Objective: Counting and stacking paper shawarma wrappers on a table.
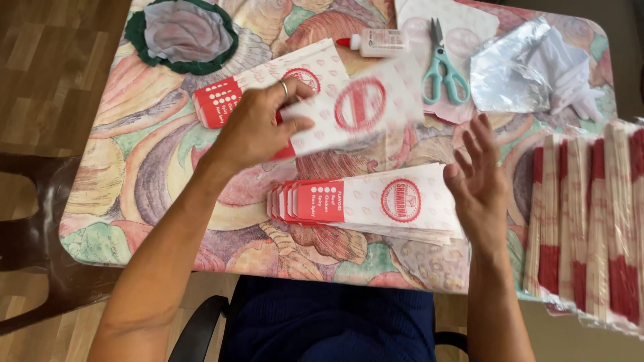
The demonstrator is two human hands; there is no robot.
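Green-rimmed cloth (182, 33): far corner, well beyond the left fingers, near the table (121, 201) edge.
Far bag stack (268, 90): lies under the left hand.
Left hand (258, 127): thumb and fingers pinched on one white-and-red paper bag (355, 107), lifted and blurred above the tabletop.
Glue bottle (379, 41): lying flat, beyond the lifted bag.
Near bag stack (376, 204): fanned between both hands, just short of the near table edge.
Scissors (443, 67): beyond the right fingertips.
Right hand (479, 177): fingers spread, holding nothing, at the near stack's right end.
Wrapped bundles (590, 228): right of the fingers, overhanging the edge.
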